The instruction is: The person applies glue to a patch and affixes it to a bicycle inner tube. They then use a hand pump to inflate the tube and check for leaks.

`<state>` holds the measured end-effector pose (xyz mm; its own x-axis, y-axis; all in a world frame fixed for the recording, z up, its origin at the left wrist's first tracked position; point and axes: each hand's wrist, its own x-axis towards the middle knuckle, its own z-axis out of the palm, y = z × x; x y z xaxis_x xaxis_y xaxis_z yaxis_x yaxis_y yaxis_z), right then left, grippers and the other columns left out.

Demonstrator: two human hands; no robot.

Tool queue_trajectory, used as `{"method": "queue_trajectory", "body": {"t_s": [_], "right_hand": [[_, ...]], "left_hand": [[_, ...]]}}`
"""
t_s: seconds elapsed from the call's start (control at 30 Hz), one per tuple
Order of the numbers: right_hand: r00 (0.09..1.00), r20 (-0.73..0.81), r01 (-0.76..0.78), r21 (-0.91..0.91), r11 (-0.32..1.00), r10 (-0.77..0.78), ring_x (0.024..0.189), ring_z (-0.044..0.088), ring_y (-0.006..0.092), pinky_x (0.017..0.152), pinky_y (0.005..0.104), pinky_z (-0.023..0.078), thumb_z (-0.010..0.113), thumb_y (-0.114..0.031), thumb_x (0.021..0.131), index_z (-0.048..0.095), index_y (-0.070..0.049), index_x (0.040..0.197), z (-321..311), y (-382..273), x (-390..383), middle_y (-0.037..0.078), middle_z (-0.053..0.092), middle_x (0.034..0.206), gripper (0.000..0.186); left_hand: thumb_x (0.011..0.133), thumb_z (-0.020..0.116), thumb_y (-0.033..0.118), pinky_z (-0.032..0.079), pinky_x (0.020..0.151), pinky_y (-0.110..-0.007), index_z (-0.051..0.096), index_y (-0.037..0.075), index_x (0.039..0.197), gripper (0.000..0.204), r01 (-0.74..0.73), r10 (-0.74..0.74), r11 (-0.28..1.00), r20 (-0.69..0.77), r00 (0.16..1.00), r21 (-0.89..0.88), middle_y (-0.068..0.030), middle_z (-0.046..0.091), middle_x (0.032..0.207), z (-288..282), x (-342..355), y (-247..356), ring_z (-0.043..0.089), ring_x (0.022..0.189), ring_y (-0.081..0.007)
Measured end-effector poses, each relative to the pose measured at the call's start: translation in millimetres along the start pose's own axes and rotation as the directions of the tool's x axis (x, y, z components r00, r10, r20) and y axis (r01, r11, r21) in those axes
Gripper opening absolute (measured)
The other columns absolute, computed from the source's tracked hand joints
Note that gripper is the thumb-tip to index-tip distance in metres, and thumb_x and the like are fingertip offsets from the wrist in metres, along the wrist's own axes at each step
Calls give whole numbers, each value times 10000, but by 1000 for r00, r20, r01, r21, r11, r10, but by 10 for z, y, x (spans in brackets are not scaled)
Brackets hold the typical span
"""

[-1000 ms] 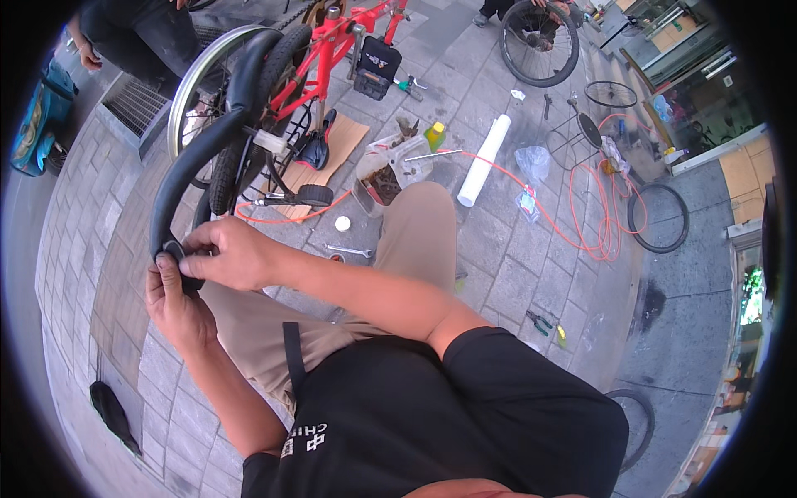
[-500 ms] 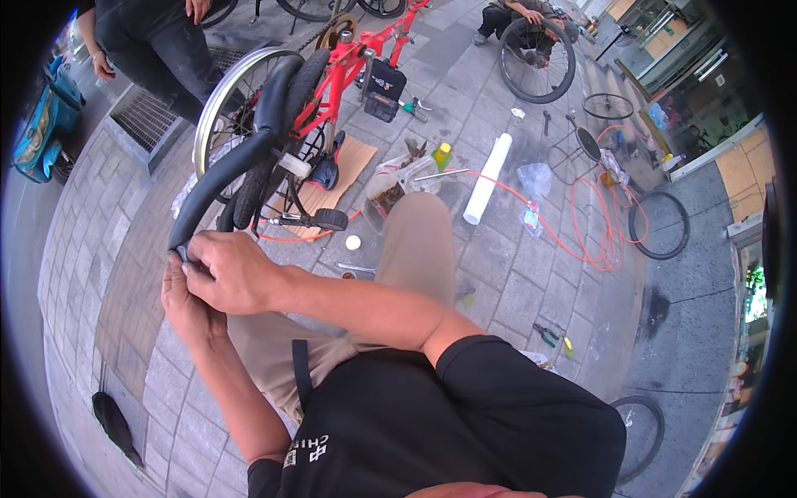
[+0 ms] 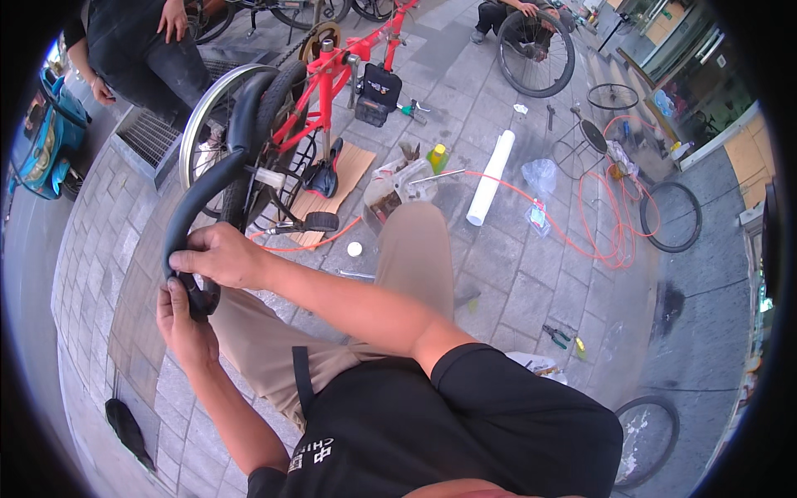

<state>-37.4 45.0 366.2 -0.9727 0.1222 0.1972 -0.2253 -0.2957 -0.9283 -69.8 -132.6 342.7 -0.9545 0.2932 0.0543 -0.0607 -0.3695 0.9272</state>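
Head view: the step in hand seems to be close handling of a black inner tube (image 3: 184, 209) beside a red bicycle (image 3: 325, 100). The left hand (image 3: 187, 328) pinches its lower bend; the right hand (image 3: 222, 256) grips just above. Further handling seems to call for both hands. The bicycle's tyre (image 3: 276, 104) crowds the tube; a white roll (image 3: 491, 178) lies beyond.

Left grip (image 3: 188, 329) and right grip (image 3: 222, 256) hold a black inner tube (image 3: 196, 196).
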Motion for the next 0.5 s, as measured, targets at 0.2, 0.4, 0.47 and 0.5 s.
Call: {"method": "queue_trajectory", "body": {"t_s": [0.2,0.4,0.47,0.5], "right_hand": [[985,-130,106,-63,992,-114,749,668,116,680,326,547,763,-203,969,769,66,968,161,15,106,71,761,839,269],[990,-132,44,-73,996,-53,741,670,123,673,322,544,779,-229,954,771,71,952,141,39,140,79,755,813,300],[995,-78,-55,89,995,62,733,670,129,666,315,540,785,-241,948,768,77,946,107,96,137,81,746,795,318],[991,-34,-126,116,985,130,733,668,127,663,311,537,789,-243,948,766,80,948,95,59,109,81,743,796,324]], "left_hand": [[1110,633,243,550,851,-289,669,-3,1202,265,-143,150,951,-4,989,275,-48,716,1103,52,-6,74,675,951,-109],[1117,620,248,542,832,-276,674,3,1149,253,-115,108,972,46,993,206,-47,710,1080,72,52,93,651,954,-96],[1117,620,253,540,823,-273,671,6,1140,253,-89,87,988,22,996,125,-46,708,1067,134,64,100,651,932,-97],[1116,620,256,539,818,-272,670,8,1135,253,-75,75,994,3,997,84,-45,706,1060,128,52,99,650,922,-98]]}}
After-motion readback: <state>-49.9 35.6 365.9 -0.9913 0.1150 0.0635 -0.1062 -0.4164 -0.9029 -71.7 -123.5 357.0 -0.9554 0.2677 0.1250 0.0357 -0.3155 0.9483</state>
